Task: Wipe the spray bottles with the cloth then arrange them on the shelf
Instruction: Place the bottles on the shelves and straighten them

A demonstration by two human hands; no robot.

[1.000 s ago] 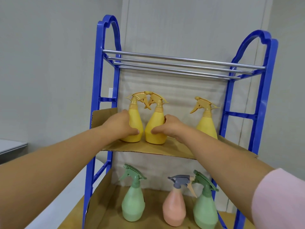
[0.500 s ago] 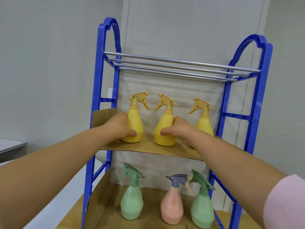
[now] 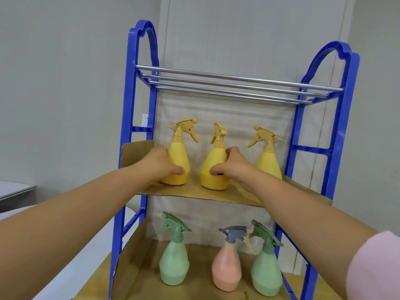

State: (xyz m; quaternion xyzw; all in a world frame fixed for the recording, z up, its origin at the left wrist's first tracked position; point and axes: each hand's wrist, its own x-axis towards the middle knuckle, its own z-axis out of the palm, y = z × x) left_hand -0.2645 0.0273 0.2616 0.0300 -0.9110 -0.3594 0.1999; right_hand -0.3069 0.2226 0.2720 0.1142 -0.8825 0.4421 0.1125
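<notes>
Three yellow spray bottles stand upright on the cardboard middle shelf [image 3: 194,192] of a blue rack [image 3: 132,126]. My left hand [image 3: 161,164] grips the left yellow bottle [image 3: 176,161] around its body. My right hand [image 3: 232,165] grips the middle yellow bottle [image 3: 214,169], whose nozzle points away toward the wall. The right yellow bottle [image 3: 268,159] stands alone, partly behind my right wrist. No cloth is in view.
On the lower cardboard shelf [image 3: 140,267] stand a green bottle [image 3: 174,263], a pink bottle with a grey trigger [image 3: 226,269] and another green bottle [image 3: 266,271]. Steel rods [image 3: 227,83] form the top shelf. A white table [image 3: 13,191] sits at the left.
My right hand slid the middle yellow bottle to the right, away from the left one, then turned it so its nozzle faces the wall. My left hand stayed on the left bottle.
</notes>
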